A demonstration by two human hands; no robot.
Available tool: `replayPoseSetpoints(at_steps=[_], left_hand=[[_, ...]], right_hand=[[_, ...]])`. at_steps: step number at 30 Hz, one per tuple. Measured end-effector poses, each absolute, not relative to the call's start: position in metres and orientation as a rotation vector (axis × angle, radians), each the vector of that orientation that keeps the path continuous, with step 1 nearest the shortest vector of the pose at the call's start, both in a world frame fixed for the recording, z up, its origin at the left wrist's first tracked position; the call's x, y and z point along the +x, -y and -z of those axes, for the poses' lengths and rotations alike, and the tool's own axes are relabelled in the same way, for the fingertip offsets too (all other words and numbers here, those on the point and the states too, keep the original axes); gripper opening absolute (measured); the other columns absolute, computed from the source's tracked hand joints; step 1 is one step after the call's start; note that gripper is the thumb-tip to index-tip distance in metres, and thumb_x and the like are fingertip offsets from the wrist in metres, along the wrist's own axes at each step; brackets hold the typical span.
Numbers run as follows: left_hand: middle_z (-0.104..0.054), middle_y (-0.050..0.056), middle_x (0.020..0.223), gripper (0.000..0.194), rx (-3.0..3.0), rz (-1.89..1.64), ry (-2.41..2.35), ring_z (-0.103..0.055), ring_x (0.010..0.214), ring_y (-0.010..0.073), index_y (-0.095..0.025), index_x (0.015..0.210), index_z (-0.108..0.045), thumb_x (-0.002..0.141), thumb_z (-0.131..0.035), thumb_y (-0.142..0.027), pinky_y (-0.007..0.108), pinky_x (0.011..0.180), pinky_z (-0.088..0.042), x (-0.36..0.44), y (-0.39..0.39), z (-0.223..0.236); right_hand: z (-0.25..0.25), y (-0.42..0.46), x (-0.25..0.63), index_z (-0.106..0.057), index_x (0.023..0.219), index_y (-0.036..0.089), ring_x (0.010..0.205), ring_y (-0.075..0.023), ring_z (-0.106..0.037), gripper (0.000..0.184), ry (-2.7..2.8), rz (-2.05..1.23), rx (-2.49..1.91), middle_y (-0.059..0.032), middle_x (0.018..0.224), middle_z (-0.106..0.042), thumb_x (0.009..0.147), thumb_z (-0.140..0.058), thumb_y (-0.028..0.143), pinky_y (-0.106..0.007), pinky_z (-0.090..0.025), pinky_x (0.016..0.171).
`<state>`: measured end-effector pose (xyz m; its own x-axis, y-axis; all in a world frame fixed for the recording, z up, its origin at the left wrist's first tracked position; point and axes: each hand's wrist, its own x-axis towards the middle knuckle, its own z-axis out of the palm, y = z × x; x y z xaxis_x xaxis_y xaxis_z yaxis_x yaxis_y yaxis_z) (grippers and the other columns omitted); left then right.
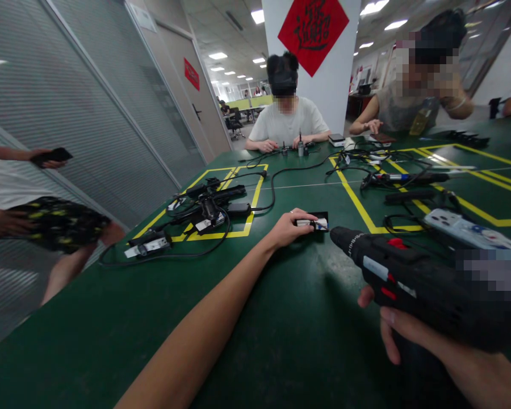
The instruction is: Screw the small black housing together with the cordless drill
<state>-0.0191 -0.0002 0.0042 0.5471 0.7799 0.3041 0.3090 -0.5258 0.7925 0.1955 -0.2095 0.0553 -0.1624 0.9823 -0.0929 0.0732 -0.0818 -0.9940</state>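
Observation:
My right hand [426, 335] is wrapped round the handle of a black cordless drill [402, 272] with red buttons. The drill's chuck points left and forward, above the green table [255, 341]; no bit can be made out in it. Farther forward, my left hand [287, 227] is closed over the left part of a small black case [325, 216] lying on the table. White and bluish small parts [317, 225] show inside the case beside my fingertips. My fingers hide the rest of it. A short gap separates the chuck from the case.
Black devices with cables [213, 204] lie left within yellow tape. A power strip [472, 227], a soldering-iron-like tool [409, 178] and tangled cables are on the right. Two people sit across the table; another person stands at the left holding a phone [53, 157].

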Motion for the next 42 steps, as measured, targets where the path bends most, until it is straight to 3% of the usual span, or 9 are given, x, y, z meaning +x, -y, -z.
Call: replayPoseSetpoints(at_steps=[8, 11, 16, 20, 22, 30, 34, 42], left_hand=[[-0.058, 0.005, 0.106, 0.029, 2.074, -0.878, -0.935, -0.054, 0.095, 0.0156, -0.020, 0.102, -0.068, 0.077, -0.062, -0.032, 0.029, 0.086, -0.043, -0.015, 0.005, -0.006], [-0.059, 0.006, 0.104, 0.029, 2.071, -0.888, -0.935, -0.055, 0.094, 0.0160, -0.020, 0.101, -0.069, 0.077, -0.062, -0.034, 0.029, 0.086, -0.043, -0.015, 0.005, -0.006], [-0.060, 0.006, 0.103, 0.029, 2.073, -0.903, -0.889, -0.055, 0.093, 0.0157, -0.020, 0.101, -0.069, 0.077, -0.062, -0.035, 0.028, 0.083, -0.042, -0.015, 0.004, -0.004], [-0.060, 0.005, 0.102, 0.027, 2.074, -0.920, -0.882, -0.055, 0.093, 0.0155, -0.020, 0.100, -0.069, 0.077, -0.062, -0.033, 0.028, 0.083, -0.042, -0.015, 0.003, -0.003], [-0.061, 0.005, 0.102, 0.027, 2.071, -0.915, -0.887, -0.055, 0.094, 0.0156, -0.020, 0.099, -0.070, 0.077, -0.063, -0.033, 0.027, 0.083, -0.042, -0.014, 0.004, -0.004], [-0.060, 0.007, 0.103, 0.029, 2.035, -0.931, -0.884, -0.055, 0.095, 0.0158, -0.019, 0.099, -0.070, 0.075, -0.064, -0.036, 0.028, 0.084, -0.042, -0.014, 0.003, -0.002], [-0.059, 0.006, 0.101, 0.030, 2.031, -0.946, -0.865, -0.055, 0.092, 0.0153, -0.019, 0.099, -0.070, 0.075, -0.065, -0.035, 0.028, 0.083, -0.042, -0.014, 0.002, 0.000], [-0.058, 0.005, 0.100, 0.029, 2.045, -0.929, -0.867, -0.055, 0.092, 0.0144, -0.020, 0.100, -0.070, 0.075, -0.066, -0.033, 0.027, 0.083, -0.042, -0.014, 0.002, -0.001]], right_hand=[[-0.053, 0.211, 0.196, -0.047, 0.104, 0.029, 0.035, -0.0084, -0.059, 0.031, 1.325, -1.392, -1.196, -0.0016, 0.092, -0.066, 0.078, -0.062, 0.037, -0.024, -0.048, 0.036], [-0.053, 0.211, 0.196, -0.046, 0.109, 0.028, 0.034, -0.0088, -0.059, 0.035, 1.348, -1.359, -1.218, -0.0028, 0.093, -0.068, 0.078, -0.062, 0.037, -0.025, -0.048, 0.036], [-0.055, 0.210, 0.199, -0.050, 0.103, 0.027, 0.036, -0.0113, -0.061, 0.028, 1.457, -1.329, -1.272, -0.0028, 0.086, -0.071, 0.081, -0.059, 0.040, -0.029, -0.048, 0.041], [-0.056, 0.210, 0.198, -0.033, 0.127, 0.031, 0.036, -0.0140, -0.062, 0.058, 1.376, -1.346, -1.272, -0.0040, 0.092, -0.070, 0.078, -0.061, 0.043, -0.031, -0.049, 0.038], [-0.057, 0.210, 0.197, -0.029, 0.130, 0.031, 0.036, -0.0140, -0.061, 0.063, 1.348, -1.355, -1.267, -0.0042, 0.093, -0.069, 0.078, -0.061, 0.043, -0.031, -0.050, 0.038], [-0.062, 0.209, 0.195, -0.038, 0.121, 0.028, 0.037, -0.0119, -0.061, 0.049, 1.336, -1.369, -1.252, -0.0017, 0.088, -0.067, 0.079, -0.061, 0.037, -0.027, -0.050, 0.038], [-0.063, 0.207, 0.196, -0.053, 0.088, 0.024, 0.038, -0.0131, -0.062, 0.019, 1.455, -1.327, -1.323, 0.0016, 0.070, -0.067, 0.080, -0.059, 0.041, -0.030, -0.051, 0.046], [-0.059, 0.203, 0.202, -0.062, 0.082, 0.028, 0.041, -0.0163, -0.063, 0.018, 1.613, -1.361, -1.325, 0.0027, 0.047, -0.064, 0.086, -0.051, 0.041, -0.027, -0.047, 0.044]])
